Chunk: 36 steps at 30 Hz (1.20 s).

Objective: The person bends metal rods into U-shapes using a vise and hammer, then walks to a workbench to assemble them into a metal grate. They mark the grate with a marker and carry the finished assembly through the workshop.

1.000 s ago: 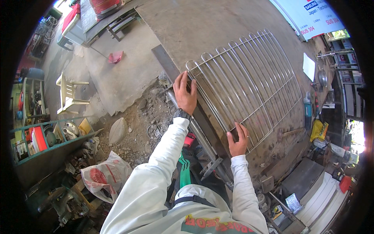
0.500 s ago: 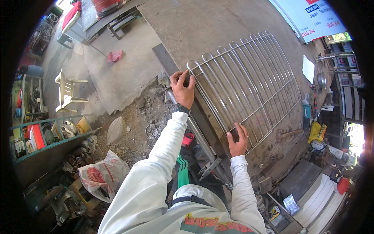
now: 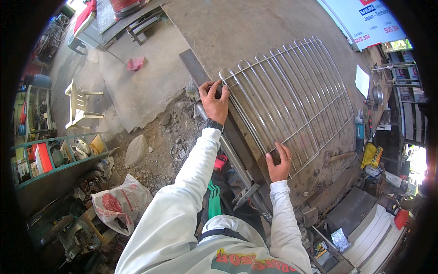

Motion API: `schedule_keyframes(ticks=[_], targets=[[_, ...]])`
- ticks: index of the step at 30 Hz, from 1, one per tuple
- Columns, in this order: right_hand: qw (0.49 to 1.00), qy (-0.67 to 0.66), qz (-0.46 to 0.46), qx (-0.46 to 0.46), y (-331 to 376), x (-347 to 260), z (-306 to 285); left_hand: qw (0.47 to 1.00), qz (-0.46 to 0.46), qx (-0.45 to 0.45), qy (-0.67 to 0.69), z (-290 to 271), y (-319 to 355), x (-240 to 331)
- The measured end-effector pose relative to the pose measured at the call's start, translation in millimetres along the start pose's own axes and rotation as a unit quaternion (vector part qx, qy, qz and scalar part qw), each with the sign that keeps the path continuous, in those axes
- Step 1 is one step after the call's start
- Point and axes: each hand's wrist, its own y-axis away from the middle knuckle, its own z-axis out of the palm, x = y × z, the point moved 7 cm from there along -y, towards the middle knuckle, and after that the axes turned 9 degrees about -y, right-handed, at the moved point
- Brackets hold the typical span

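Note:
A shiny metal wire rack (image 3: 292, 98) lies on a large worktable, its parallel rods joined by crossbars and ending in rounded loops along the far side. My left hand (image 3: 214, 105), with a dark watch at the wrist, has its fingers bent around the rack's left corner; the exact contact is partly hidden beneath the fingertips. At the near right corner, my right hand (image 3: 278, 163) rests its fingertips against the rods, thumb and fingers apart. Below the table edge runs a round metal pipe (image 3: 235, 160) with a clamp-like fitting.
A hammer (image 3: 342, 156) lies right of the rack, near a yellow packet (image 3: 372, 155) and a white sheet (image 3: 362, 82). Rubble and a plastic bag (image 3: 122, 204) cover ground at left. A cream chair (image 3: 80, 106) stands farther off, above a teal-edged shelf (image 3: 64, 160).
Hardly anything differs. Both hands stay at the same corners of the wire rack, and the view has shifted very slightly.

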Motion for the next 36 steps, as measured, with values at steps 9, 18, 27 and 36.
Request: schedule_keyframes(ticks=[9,18,27,36], targets=[[1.0,0.003,-0.006,0.004,-1.0,-0.2,0.6,1.0,-0.001,0.009,-0.008,2.5,-1.0,-1.1],[1.0,-0.001,-0.008,0.006,-1.1,-0.6,1.2,1.0,0.003,0.004,-0.006,-2.0,0.1,1.3],[1.0,0.003,-0.013,0.025,2.3,-12.3,-5.2,1.0,0.013,-0.002,0.013,-0.1,-1.0,-2.9],[0.928,0.0,0.234,0.291,183.5,19.5,-164.4,0.987,0.155,-0.008,-0.045,3.8,-14.3,-25.1]])
